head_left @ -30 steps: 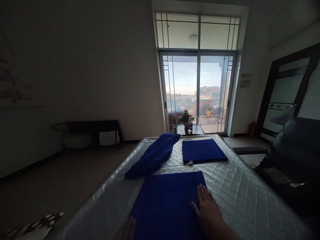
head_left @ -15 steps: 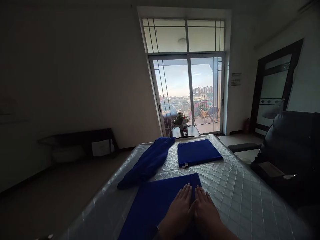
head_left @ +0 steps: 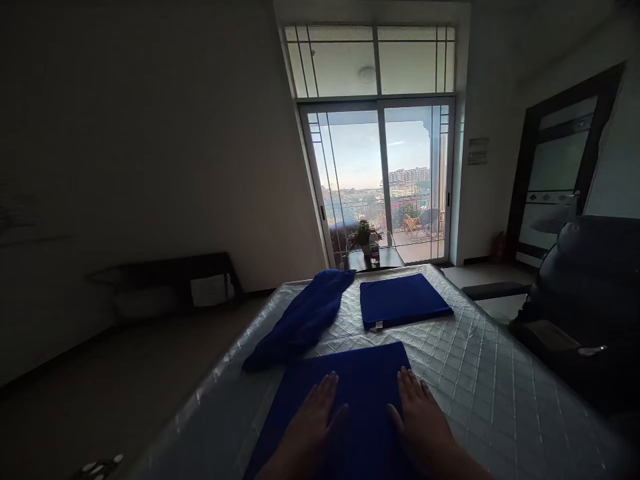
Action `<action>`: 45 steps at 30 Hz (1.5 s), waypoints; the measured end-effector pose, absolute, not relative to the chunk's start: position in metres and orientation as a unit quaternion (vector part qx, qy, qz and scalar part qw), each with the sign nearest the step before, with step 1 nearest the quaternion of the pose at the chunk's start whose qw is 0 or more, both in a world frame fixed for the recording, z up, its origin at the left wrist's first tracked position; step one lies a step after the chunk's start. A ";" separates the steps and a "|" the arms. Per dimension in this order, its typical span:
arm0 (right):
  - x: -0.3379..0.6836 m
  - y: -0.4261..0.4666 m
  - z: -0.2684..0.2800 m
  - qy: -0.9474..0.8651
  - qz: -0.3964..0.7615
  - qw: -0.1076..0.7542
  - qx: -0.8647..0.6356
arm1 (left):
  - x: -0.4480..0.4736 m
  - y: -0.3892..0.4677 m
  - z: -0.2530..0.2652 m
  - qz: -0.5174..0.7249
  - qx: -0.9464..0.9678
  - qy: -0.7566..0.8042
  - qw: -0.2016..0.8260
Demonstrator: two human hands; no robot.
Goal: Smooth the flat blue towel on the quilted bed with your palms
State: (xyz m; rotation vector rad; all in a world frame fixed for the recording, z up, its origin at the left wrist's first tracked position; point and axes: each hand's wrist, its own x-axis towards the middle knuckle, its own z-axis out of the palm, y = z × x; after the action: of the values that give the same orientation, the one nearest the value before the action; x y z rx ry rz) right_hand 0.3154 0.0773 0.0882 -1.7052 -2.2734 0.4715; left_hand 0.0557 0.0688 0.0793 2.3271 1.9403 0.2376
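A flat, folded blue cloth (head_left: 360, 380) lies nearest to me on the table. My left hand (head_left: 315, 413) rests flat on its left part, fingers stretched forward and thumb out to the side. On the right edge of the same cloth, my right hand (head_left: 420, 410) lies flat too, with its thumb pointing inward. Beyond it sits a neatly folded blue cloth (head_left: 405, 301) with a small white label at its near edge. To the left, a crumpled blue cloth (head_left: 305, 320) is bunched in a long heap, touching or nearly touching the near cloth.
A silvery quilted cover (head_left: 480, 387) spreads over the table. Past its far end stands a small dark table (head_left: 360, 261) with a potted plant (head_left: 363, 233) and a bottle (head_left: 374, 247), before sliding glass doors. A dark armchair (head_left: 590, 287) is at the right.
My hands were side by side at the right of the near cloth. The left hand has slid left across it, while the right stays by the right edge. The view has shifted slightly.
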 end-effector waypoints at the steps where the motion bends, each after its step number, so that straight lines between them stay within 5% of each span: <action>1: 0.315 0.077 0.089 -0.782 0.164 0.125 -0.589 | 0.046 0.066 0.078 0.078 0.757 0.647 0.055; 11: 0.313 0.083 0.077 -0.791 0.116 0.105 -0.591 | -0.002 0.063 0.078 0.099 0.709 0.691 0.104; 24: 0.315 0.089 0.066 -0.801 0.054 0.085 -0.590 | -0.041 0.085 0.056 0.181 0.693 0.697 -0.020; 31: 0.302 0.074 0.084 -0.818 -0.024 0.246 -0.519 | -0.002 0.068 0.080 0.210 0.746 0.599 -0.201; 38: 0.208 0.012 0.092 -0.919 0.006 0.302 -0.252 | 0.049 0.061 0.071 0.132 0.837 0.495 -0.194; 45: 0.132 -0.002 0.093 -0.900 0.045 0.335 -0.274 | 0.045 0.068 0.072 0.105 0.845 0.494 -0.177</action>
State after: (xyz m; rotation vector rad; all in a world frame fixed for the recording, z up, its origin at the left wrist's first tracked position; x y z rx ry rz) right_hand 0.1321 -0.0019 0.0928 -0.7162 -2.3491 0.1184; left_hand 0.0448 0.0678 0.0725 3.0032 1.7549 0.3742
